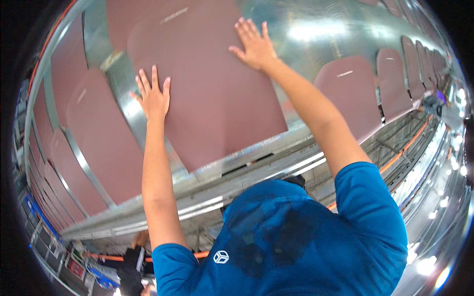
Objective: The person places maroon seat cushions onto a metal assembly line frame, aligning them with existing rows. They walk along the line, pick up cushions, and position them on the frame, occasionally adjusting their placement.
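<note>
A large maroon sheet (217,108) with a small pale mark lies flat on a shiny metal surface (296,15) in front of me. My left hand (154,98) rests near its left edge, fingers spread. Farther off, by the right edge of the same sheet, my right hand (257,49) lies with its fingers stretched out. Neither hand grips anything. Both forearms reach forward over the front edge of the surface.
More maroon sheets with rounded tops lie in rows, such as one on the left (94,128) and one on the right (348,93). Metal rails (197,209) run along the near edge. An orange tube (414,140) follows the frame. Another person (131,269) shows at lower left.
</note>
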Demonstrator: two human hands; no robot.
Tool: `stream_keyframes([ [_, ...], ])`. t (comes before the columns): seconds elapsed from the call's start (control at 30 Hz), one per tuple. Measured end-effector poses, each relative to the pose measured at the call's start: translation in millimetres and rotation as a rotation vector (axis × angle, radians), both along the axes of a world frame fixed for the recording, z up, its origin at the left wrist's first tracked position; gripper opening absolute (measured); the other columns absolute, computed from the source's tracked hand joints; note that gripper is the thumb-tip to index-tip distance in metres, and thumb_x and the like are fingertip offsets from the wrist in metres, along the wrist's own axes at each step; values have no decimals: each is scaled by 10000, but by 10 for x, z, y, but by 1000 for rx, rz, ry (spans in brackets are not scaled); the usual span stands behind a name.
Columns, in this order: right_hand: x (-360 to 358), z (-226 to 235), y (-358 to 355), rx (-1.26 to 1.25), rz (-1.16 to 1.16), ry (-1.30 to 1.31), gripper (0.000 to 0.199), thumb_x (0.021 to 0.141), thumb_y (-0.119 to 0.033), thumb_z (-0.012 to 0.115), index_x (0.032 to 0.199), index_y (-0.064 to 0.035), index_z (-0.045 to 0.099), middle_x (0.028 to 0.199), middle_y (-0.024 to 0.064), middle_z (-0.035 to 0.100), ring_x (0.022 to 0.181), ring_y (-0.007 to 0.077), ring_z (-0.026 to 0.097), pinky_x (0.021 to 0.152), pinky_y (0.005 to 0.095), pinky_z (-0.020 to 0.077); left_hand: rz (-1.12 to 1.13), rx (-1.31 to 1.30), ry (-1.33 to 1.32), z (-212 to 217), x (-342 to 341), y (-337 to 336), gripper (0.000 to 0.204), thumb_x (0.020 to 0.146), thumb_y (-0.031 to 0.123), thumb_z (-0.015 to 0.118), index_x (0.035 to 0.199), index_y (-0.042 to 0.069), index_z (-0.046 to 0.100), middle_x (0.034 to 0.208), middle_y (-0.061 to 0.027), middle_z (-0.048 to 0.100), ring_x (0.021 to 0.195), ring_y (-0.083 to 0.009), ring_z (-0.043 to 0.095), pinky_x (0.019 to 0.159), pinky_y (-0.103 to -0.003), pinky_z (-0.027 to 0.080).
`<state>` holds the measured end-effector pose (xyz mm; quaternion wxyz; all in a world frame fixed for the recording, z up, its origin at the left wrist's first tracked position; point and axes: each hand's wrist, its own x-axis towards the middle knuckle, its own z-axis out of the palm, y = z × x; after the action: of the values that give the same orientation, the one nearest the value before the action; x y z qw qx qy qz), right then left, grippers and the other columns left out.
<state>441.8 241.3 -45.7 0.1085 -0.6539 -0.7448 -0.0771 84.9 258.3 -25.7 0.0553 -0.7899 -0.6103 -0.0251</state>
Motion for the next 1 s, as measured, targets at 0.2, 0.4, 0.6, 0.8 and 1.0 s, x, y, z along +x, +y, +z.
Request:
stream_keyframes([
  [0.2,-747,72,-739,-104,-56,54,715,938,-440,437,1466,29,326,1549,221,286,1429,346,297,1154,509,254,137,-76,-49,130,89,-675,567,1021,378,421,1533,170,291,1612,-142,164,1482,-297,168,1172,-543,139],
  [0.4,-681,312,-3035,-241,-142,205,708,1003,-509,354,1544,-80,196,1622,70,152,1501,238,107,1216,463,85,13,-196,-184,-183,-100,-2896,605,1021,387,393,1540,114,249,1623,-141,123,1492,-328,130,1178,-561,78],
  [0.6,-567,330,-4091,-449,-356,225,718,992,-525,383,1539,-94,211,1621,60,152,1498,244,117,1217,485,64,-20,-200,-62,-39,-124,-3166,612,1035,444,329,1548,126,232,1625,-138,108,1498,-328,96,1158,-596,118],
  [0.8,-1027,474,-5539,-295,-549,439,618,962,-441,500,1513,-238,308,1624,67,141,1493,280,145,1180,557,172,-22,-156,82,-262,-404,-3045,664,1024,559,243,1566,182,161,1627,-120,114,1491,-347,121,1105,-675,167],
  [1.0,-2169,-303,-8544,-907,-1139,956,526,886,-433,562,1295,-103,580,1196,186,642,1133,366,602,947,482,485,-166,-141,46,-493,-545,-3344,695,1007,600,245,1567,199,146,1626,-114,125,1490,-343,132,1087,-692,196],
])
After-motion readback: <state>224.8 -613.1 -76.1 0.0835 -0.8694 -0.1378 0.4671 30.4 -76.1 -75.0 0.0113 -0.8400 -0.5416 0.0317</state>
